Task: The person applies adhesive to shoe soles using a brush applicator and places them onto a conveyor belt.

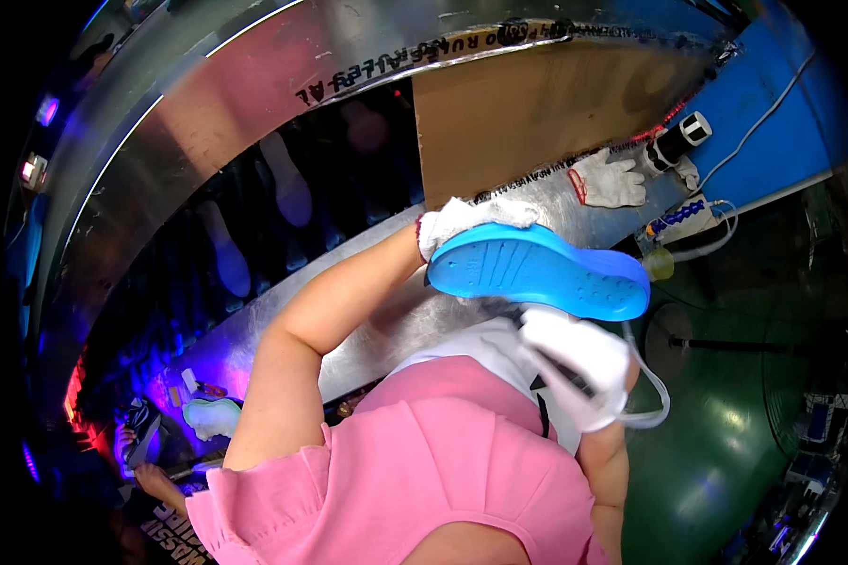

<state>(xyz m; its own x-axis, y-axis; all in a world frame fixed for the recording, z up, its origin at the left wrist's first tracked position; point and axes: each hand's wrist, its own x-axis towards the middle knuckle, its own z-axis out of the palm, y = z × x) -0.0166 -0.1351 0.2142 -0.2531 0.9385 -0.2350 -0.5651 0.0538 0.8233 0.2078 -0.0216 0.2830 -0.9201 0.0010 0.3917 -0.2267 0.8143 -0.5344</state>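
Note:
A bright blue shoe sole (537, 273) is held up in front of me, its grooved and dotted face turned toward the view. My left hand (476, 221), in a white knit glove, is closed on the sole's far left edge. Just below the sole is my right hand (579, 363), also in a white glove. Motion smears its fingers, and I cannot tell whether it touches the sole or holds anything. A thin white tube or strap (655, 414) loops beside that hand.
A metal ledge (349, 348) runs along a curved machine; soles (221, 254) show in its dark opening beside a cardboard panel (537, 113). At right lie a spare glove (612, 181) and a black-and-white cylinder (678, 139). Another person's hand (155, 482) is at lower left.

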